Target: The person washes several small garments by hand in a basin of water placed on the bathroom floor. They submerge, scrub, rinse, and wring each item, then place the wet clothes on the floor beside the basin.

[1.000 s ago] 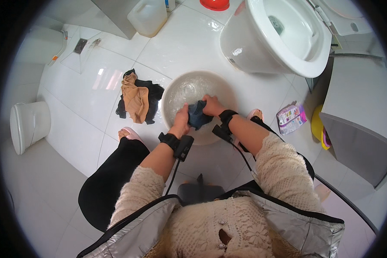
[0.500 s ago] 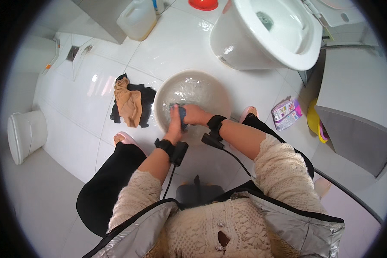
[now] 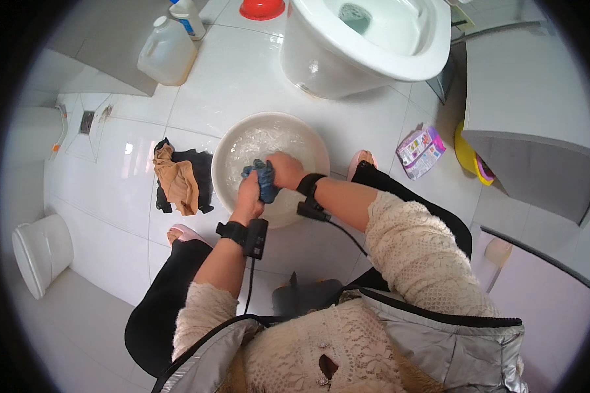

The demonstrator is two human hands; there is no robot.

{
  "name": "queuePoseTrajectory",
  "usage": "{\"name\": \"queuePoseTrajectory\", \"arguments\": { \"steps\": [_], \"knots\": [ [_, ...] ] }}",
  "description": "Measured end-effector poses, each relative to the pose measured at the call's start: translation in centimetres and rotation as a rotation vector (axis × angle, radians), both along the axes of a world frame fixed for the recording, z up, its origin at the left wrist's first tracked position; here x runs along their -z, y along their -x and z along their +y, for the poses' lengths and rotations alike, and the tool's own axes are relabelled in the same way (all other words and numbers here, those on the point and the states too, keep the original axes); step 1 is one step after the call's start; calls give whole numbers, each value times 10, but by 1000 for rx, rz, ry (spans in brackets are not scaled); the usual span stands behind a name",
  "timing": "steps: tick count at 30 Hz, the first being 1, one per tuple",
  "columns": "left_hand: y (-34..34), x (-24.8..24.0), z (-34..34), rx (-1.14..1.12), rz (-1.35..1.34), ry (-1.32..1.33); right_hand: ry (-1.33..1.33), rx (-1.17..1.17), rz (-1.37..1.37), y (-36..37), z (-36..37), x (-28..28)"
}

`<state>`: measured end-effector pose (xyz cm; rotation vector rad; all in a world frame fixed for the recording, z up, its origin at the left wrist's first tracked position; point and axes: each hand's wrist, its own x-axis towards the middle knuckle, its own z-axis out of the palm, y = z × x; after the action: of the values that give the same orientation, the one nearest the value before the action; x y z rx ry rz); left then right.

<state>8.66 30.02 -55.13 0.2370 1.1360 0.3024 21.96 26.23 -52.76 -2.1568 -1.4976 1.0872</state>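
Observation:
A wet blue-grey cloth [image 3: 265, 182] is bunched between my two hands, over a round whitish basin [image 3: 218, 160] of water on the floor. My left hand [image 3: 248, 194] is closed round its left and lower side. From the right, my right hand [image 3: 286, 169] grips the cloth with curled fingers. What kind of garment or cloth it is, I cannot tell. Left of the basin, a crumpled tan garment [image 3: 177, 184] lies on top of a black one [image 3: 199, 171] on the tiles.
A toilet [image 3: 321, 56] stands beyond the basin, near a red bowl [image 3: 262, 8]. A plastic jug [image 3: 168, 56] and a bottle [image 3: 188, 19] are at far left. A white bucket [image 3: 49, 252] sits at left; a purple-white packet [image 3: 420, 152], yellow basin [image 3: 466, 152] and grey cabinet [image 3: 537, 157] at right.
The blue-grey cloth, earlier mostly hidden low in the basin between my hands, now shows bunched up in their grip. My right hand has closed into a fist. The whole view has shifted.

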Motion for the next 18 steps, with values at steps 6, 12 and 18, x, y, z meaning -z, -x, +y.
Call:
{"name": "queuePoseTrajectory", "arguments": {
  "steps": [6,12,18],
  "knots": [
    [4,0,-7,143,152,-90,437,-280,-159,-39,9,26],
    [22,32,-22,490,551,-557,426,-241,-169,-7,-17,25],
    [19,12,-16,425,189,-175,356,-35,171,0,-20,35]
  ]
}}
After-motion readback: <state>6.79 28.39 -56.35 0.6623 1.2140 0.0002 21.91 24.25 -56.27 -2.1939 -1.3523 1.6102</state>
